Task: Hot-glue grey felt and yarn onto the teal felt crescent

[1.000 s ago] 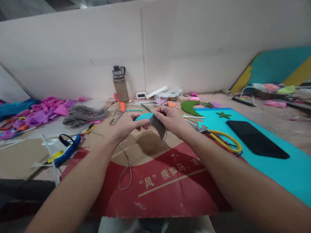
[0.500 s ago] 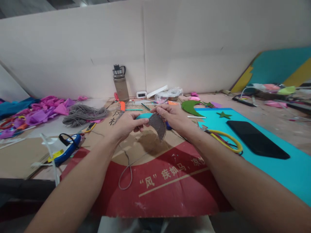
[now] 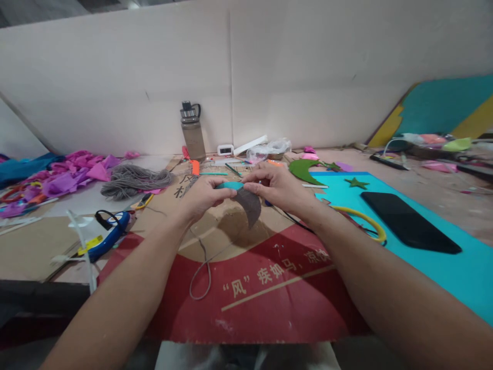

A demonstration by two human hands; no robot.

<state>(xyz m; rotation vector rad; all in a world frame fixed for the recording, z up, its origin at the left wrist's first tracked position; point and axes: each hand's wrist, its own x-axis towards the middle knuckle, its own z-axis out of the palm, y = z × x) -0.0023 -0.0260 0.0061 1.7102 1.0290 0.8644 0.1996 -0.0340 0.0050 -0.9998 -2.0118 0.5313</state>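
Note:
Between my two hands is a curved, pointed felt piece (image 3: 249, 206), dark grey-brown with a teal part (image 3: 231, 185) along its top. My left hand (image 3: 206, 195) pinches the teal end between thumb and fingers. At the piece's upper right edge, my right hand (image 3: 269, 184) has thumb and fingertips closed on it. The pointed grey tip hangs down over the cardboard. A thin grey cord (image 3: 201, 280) loops below my left hand on the red printed cardboard (image 3: 277, 308); where it meets the felt is hidden.
Left lie a grey cord bundle (image 3: 134, 181), pink and purple scraps (image 3: 80, 172) and a blue-and-white tool (image 3: 110, 236). A bottle (image 3: 192, 134) stands behind. Right are a green felt crescent (image 3: 302, 171), a green star (image 3: 356, 184), yellow-handled scissors (image 3: 372, 222) and a black phone (image 3: 410, 222) on a turquoise sheet (image 3: 454, 280).
My right hand has turned and its fingers have come down closer to my left hand on the felt. The grey part has tilted, its tip shifting slightly left. The view has moved a little.

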